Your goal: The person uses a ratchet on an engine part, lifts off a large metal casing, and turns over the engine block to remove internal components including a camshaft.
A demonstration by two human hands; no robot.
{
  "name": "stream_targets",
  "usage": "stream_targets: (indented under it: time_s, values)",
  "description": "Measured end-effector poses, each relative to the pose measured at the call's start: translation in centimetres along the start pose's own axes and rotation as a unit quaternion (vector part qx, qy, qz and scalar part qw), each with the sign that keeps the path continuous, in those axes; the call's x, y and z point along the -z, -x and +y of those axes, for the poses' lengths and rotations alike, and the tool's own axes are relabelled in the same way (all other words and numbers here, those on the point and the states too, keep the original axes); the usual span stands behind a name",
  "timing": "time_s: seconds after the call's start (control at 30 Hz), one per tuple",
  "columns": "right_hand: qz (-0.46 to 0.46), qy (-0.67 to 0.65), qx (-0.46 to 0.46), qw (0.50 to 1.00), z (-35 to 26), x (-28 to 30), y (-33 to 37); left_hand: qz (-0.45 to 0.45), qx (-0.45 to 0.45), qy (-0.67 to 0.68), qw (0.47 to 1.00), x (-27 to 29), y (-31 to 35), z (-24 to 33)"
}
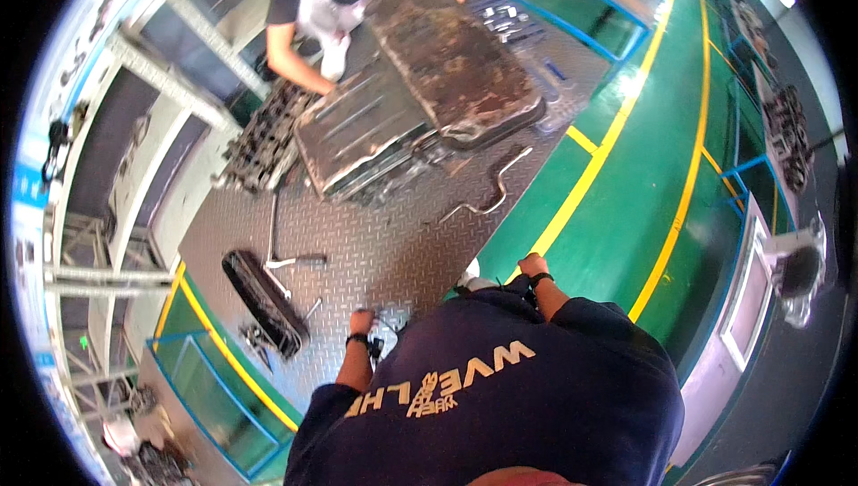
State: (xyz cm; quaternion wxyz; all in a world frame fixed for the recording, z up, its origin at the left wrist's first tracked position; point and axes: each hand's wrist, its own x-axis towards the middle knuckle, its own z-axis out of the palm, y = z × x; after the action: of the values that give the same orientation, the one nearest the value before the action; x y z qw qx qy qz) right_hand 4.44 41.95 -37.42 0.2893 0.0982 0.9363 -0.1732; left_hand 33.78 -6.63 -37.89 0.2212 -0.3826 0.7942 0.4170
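Observation:
My left hand, curled like a fist with a dark band on its wrist, is low over the checkered metal floor plate. My right hand, also curled, is beside my leg near the plate's edge. Neither appears to hold anything. Left of my left hand lies a long black cover-like part. Close to it are a ratchet wrench and a long metal bar. Farther ahead, a cranked speed handle rests on the plate. Beyond it, a large rusty brown pan lies across a grey ribbed metal housing.
Across the pan, another person crouches, one arm reaching down to the housing. A cylinder-head-like casting lies beside it. Loose metal tools are at the far right. Blue rails and a green floor with yellow lines border the plate.

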Motion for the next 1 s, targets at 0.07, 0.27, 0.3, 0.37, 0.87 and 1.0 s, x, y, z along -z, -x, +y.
stream_targets:
  time_s: [0.07,0.27,0.3,0.37,0.87,1.0]
  values:
    - [0.017,0.01,-0.005,1.0,0.0,-0.7,-1.1,0.005,-0.179,-0.24,0.954,0.4,-0.2,0.0]
    - [-0.034,0.023,-0.002,0.999,-0.8,-1.3,-2.8,0.007,0.069,0.094,0.993,0.7,-0.3,0.3]
    - [-0.03,0.039,0.019,0.999,-1.1,-1.2,-2.8,-0.004,0.042,0.047,0.998,0.8,-0.2,0.2]
    - [-0.039,0.036,0.017,0.998,-1.6,-1.0,-2.8,0.0,0.067,0.031,0.997,1.0,-0.3,0.0]
    - [-0.019,0.064,0.112,0.991,-5.8,-1.8,-5.8,0.044,0.124,0.072,0.989,2.2,0.0,1.3]
    - [0.0,0.069,0.126,0.99,-6.8,-1.6,-6.8,0.043,0.147,0.113,0.982,1.2,0.2,-0.5]
